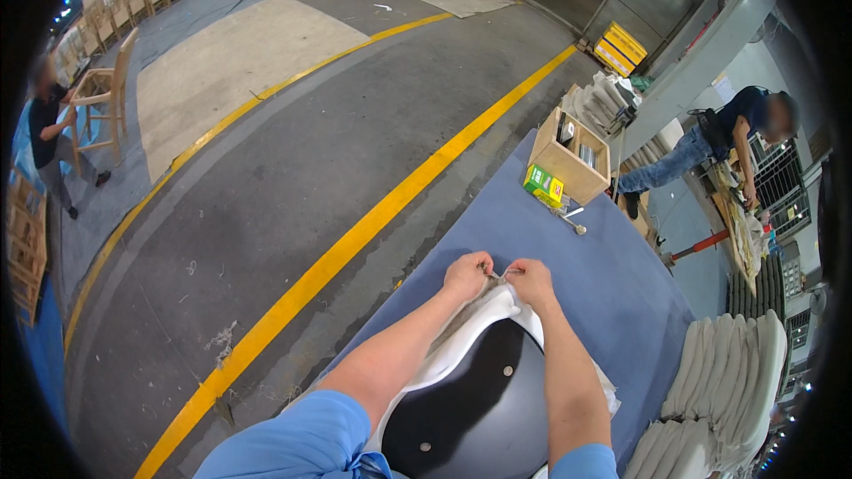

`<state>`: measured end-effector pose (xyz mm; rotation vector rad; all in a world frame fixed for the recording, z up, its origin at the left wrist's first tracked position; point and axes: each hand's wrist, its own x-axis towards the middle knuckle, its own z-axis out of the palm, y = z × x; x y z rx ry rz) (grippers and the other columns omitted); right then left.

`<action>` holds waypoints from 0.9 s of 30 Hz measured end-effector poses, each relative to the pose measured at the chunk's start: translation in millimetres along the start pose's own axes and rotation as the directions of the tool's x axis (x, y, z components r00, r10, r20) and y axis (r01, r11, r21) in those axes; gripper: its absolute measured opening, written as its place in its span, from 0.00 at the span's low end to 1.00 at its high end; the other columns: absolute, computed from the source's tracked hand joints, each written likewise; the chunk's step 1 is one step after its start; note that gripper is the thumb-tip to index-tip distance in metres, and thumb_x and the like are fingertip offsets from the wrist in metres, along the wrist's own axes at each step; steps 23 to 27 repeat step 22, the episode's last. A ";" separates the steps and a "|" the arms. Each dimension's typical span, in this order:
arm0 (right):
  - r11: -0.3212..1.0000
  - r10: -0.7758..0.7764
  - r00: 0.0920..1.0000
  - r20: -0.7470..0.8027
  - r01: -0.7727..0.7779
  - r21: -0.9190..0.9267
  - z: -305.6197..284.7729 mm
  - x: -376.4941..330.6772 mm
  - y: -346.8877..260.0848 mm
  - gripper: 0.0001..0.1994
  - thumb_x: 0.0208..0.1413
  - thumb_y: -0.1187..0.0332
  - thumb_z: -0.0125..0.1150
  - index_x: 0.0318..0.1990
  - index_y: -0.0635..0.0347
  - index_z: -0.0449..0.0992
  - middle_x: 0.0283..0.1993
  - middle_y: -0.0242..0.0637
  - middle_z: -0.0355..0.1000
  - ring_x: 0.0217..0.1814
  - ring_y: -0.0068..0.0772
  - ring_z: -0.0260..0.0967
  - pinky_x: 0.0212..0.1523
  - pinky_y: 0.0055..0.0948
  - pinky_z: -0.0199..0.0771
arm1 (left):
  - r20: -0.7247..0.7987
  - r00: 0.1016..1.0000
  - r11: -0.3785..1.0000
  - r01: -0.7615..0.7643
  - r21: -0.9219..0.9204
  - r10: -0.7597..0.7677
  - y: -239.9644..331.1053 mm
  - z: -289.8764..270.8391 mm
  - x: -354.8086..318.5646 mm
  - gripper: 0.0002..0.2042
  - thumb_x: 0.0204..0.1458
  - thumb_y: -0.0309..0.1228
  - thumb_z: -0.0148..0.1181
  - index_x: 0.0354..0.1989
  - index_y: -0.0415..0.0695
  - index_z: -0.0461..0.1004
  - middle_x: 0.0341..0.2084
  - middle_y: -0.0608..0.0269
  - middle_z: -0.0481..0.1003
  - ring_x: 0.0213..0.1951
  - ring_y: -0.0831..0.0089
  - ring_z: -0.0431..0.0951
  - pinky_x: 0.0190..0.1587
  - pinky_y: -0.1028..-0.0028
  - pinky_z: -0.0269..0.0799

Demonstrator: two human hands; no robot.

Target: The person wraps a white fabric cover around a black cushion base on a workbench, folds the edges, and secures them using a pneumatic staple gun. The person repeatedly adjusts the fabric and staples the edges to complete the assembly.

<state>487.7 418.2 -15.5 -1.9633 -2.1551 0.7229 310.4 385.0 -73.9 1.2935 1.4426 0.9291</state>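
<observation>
Left hand and right hand are meeting at the far edge of the black seat pan, both clenched on the white fabric cover and pinching it between fingertips; a small metal item, possibly a staple or pin, is showing between them, too small to identify. The seat pan is lying underside up on the blue worktop, near its front edge, with the cover wrapping over its rim.

Risk, as judged: both hands are pulling at one point, so the fabric may be bunching or tearing there, and a slip could be driving a fingertip onto the sharp metal piece. The seat pan is sitting close to the worktop edge and may be sliding toward the person under the pull.

Farther out, a wooden box and a green carton are standing at the far end of the worktop. A stack of white cushions is resting to the right. Two other people are working at a distance.
</observation>
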 end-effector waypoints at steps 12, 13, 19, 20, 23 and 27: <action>0.819 0.226 0.974 -0.024 -0.177 0.546 25.4 -3.5 14.4 0.04 0.60 0.75 0.63 0.37 0.64 0.83 0.31 0.27 0.77 0.32 0.20 0.68 0.34 0.28 0.69 | 0.034 0.968 0.921 0.226 0.316 -0.249 50.7 -3.1 -4.1 0.31 0.52 0.66 0.62 0.35 0.45 0.81 0.35 0.55 0.84 0.42 0.56 0.85 0.44 0.57 0.77; 0.810 0.225 0.974 -0.018 -0.177 0.559 25.9 -2.5 10.7 0.04 0.61 0.75 0.63 0.37 0.64 0.83 0.31 0.27 0.77 0.32 0.20 0.68 0.34 0.28 0.69 | 0.028 0.969 0.916 0.222 0.334 -0.245 50.4 -4.4 -3.1 0.31 0.51 0.66 0.63 0.36 0.45 0.81 0.36 0.55 0.84 0.42 0.56 0.85 0.44 0.57 0.77; 0.748 0.253 0.967 -0.004 -0.193 0.634 27.8 -1.2 11.9 0.05 0.63 0.74 0.61 0.37 0.64 0.83 0.32 0.27 0.77 0.33 0.21 0.69 0.36 0.28 0.70 | 0.032 0.968 0.897 0.219 0.384 -0.250 46.5 0.4 3.3 0.28 0.49 0.63 0.67 0.39 0.47 0.79 0.37 0.56 0.84 0.44 0.57 0.84 0.45 0.58 0.77; 0.735 0.247 0.969 -0.006 -0.183 0.653 28.6 -1.4 11.3 0.05 0.63 0.74 0.61 0.37 0.64 0.83 0.32 0.27 0.77 0.33 0.21 0.69 0.36 0.27 0.70 | 0.040 0.965 0.894 0.225 0.387 -0.261 45.5 0.0 4.2 0.28 0.49 0.62 0.67 0.39 0.47 0.79 0.37 0.56 0.84 0.45 0.57 0.84 0.46 0.58 0.77; 0.719 0.241 0.970 -0.010 -0.172 0.673 28.4 -1.8 11.2 0.05 0.63 0.74 0.62 0.38 0.64 0.83 0.32 0.28 0.77 0.33 0.22 0.70 0.37 0.27 0.71 | 0.050 0.962 0.892 0.229 0.390 -0.269 45.2 0.2 5.5 0.27 0.49 0.61 0.68 0.40 0.47 0.79 0.38 0.56 0.84 0.45 0.57 0.84 0.46 0.58 0.77; 0.719 0.241 0.970 -0.010 -0.172 0.673 28.4 -1.8 11.2 0.05 0.63 0.74 0.62 0.38 0.64 0.83 0.32 0.28 0.77 0.33 0.22 0.70 0.37 0.27 0.71 | 0.050 0.962 0.892 0.229 0.390 -0.269 45.2 0.2 5.5 0.27 0.49 0.61 0.68 0.40 0.47 0.79 0.38 0.56 0.84 0.45 0.57 0.84 0.46 0.58 0.77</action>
